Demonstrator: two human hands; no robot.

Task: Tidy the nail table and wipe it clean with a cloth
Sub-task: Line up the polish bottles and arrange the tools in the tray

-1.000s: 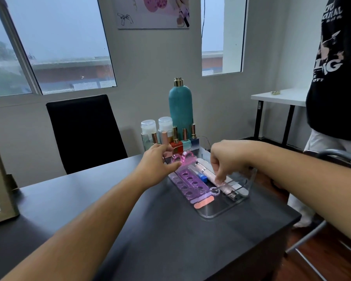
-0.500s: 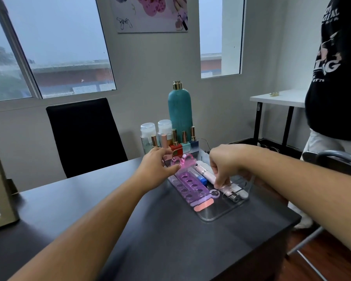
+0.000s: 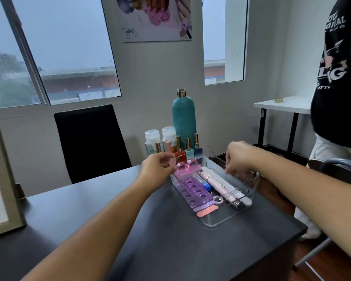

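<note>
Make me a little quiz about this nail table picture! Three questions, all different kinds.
1. True or false: the teal bottle lies flat inside the tray.
2. Pick one. What lies in the tray? A: a purple separator. B: a spoon. C: a banana.
3. Short answer: how many hands are at the tray's rim?

Key
1. False. It stands upright behind the tray.
2. A.
3. Two: the left hand at the far left corner, the right hand on the right rim.
</note>
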